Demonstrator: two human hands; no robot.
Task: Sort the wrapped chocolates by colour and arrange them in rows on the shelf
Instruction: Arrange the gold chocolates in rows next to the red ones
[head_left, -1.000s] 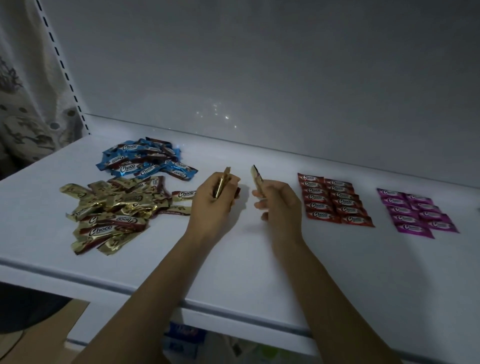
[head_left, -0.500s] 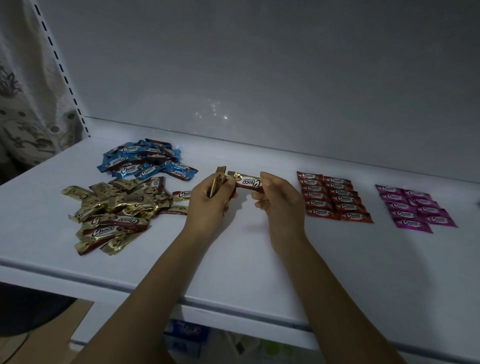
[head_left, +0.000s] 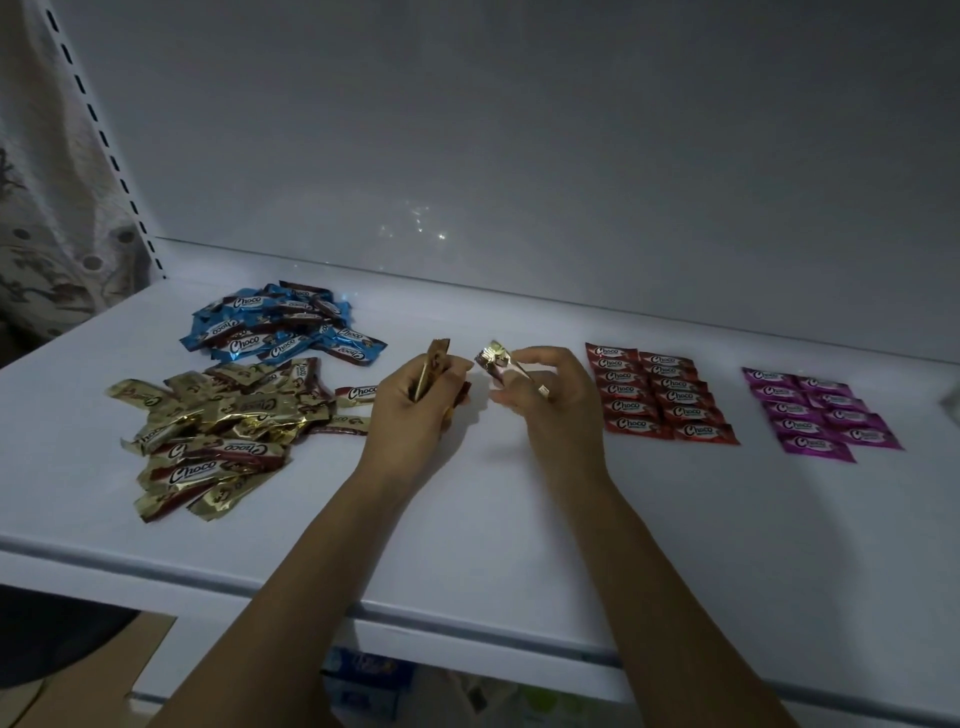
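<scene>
Red rows and purple rows lay finished; gold pile and blue pile lay loose. Left hand and right hand each pinched gold chocolates.

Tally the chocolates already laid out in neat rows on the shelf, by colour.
Red chocolates: 12
Purple chocolates: 9
Total: 21
Blue pile and gold pile left out: too jumbled to count.
</scene>
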